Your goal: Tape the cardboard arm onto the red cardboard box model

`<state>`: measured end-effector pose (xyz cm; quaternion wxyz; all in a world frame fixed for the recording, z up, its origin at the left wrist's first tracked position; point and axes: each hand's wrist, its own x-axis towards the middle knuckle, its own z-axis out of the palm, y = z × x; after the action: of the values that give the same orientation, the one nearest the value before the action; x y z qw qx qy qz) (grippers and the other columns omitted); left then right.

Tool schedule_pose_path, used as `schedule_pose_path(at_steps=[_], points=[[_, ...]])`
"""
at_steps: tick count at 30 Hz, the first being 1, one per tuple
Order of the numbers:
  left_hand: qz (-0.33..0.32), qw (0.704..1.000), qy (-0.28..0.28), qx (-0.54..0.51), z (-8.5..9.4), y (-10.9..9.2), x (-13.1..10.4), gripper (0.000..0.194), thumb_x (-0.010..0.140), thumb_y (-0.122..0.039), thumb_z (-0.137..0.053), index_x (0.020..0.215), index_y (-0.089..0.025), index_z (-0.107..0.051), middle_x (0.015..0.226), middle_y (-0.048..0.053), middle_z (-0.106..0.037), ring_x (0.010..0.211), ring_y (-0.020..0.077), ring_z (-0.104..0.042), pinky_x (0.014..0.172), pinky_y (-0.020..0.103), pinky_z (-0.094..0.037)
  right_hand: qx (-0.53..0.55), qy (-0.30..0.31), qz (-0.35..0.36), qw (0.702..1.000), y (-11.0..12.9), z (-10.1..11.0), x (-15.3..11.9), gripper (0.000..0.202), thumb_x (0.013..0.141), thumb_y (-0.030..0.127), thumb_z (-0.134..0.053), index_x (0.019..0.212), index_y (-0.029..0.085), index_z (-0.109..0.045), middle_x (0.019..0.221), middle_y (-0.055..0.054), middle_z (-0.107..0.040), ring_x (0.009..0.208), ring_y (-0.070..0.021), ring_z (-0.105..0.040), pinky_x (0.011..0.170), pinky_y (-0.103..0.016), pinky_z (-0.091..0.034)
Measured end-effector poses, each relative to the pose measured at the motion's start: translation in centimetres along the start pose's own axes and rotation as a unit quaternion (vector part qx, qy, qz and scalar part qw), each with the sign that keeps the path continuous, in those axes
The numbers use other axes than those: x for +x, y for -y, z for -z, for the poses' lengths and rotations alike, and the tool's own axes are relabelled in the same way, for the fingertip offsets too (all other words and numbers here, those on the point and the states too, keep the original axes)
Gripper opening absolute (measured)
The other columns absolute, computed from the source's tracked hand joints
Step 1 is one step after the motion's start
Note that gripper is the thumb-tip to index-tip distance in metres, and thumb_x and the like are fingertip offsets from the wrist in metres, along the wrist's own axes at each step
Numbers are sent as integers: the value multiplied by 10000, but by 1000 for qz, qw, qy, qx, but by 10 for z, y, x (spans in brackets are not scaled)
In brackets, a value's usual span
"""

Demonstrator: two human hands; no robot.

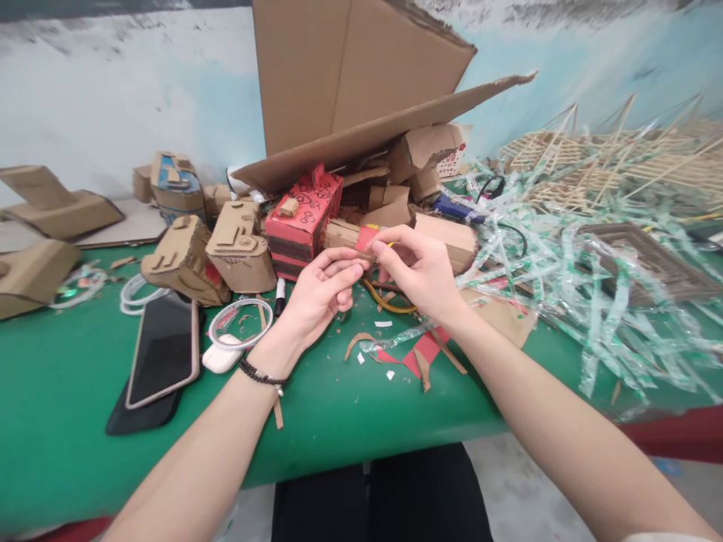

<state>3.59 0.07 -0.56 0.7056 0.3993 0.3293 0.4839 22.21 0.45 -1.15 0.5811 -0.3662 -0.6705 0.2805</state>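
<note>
My left hand and my right hand meet over the middle of the green table. Their fingertips pinch a small brown piece that looks like a cardboard scrap; its shape is mostly covered by the fingers. Just behind my left hand stands a red-painted cardboard box with black drawings. Beyond the fingertips lies a cardboard roll with a red band, partly hidden by my right hand. A yellow loop rests under my right hand.
Several small cardboard models line the left and back. A phone, white case and tape ring lie at left. Cut scraps litter the front. Tangled clear tape and stick frames fill the right. Large cardboard sheets lean behind.
</note>
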Motion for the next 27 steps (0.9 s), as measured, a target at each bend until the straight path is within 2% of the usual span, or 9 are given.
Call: schedule_pose_path(at_steps=[6, 11, 22, 27], points=[[-7, 1000, -5, 14, -1, 0, -1, 485, 653, -275, -1046, 1012, -173, -736, 1005, 27, -841, 446, 1, -500, 419, 152, -444, 9, 12, 6, 1000, 7, 2, 1, 247, 1031, 454, -713, 960, 219, -732, 844, -8, -770, 661, -135, -708, 610, -257, -595], [-10, 1000, 1, 14, 0, 1, -2, 453, 693, -284, -1027, 1021, -176, -734, 971, 18, -832, 450, 13, -531, 414, 149, -453, 11, 22, -4, 1000, 8, 2, 0, 226, 1035, 433, -710, 970, 218, -737, 888, -26, -793, 726, -153, -716, 602, -260, -577], [-23, 1000, -6, 15, 0, 1, -3, 442, 653, -274, -1033, 911, -161, -692, 814, -22, -785, 385, -5, -481, 376, 117, -371, 22, 34, -37, 999, 10, 1, -3, 193, 1031, 412, -720, 970, 231, -743, 921, -27, -787, 718, -155, -678, 599, -275, -561], [-39, 999, -11, 9, 0, 1, -2, 452, 685, -304, -1034, 989, -168, -729, 889, -14, -808, 411, 21, -564, 372, 129, -433, 50, 43, -43, 997, 13, 1, -2, 176, 1032, 386, -729, 955, 229, -746, 876, -10, -762, 693, -137, -651, 610, -268, -546]])
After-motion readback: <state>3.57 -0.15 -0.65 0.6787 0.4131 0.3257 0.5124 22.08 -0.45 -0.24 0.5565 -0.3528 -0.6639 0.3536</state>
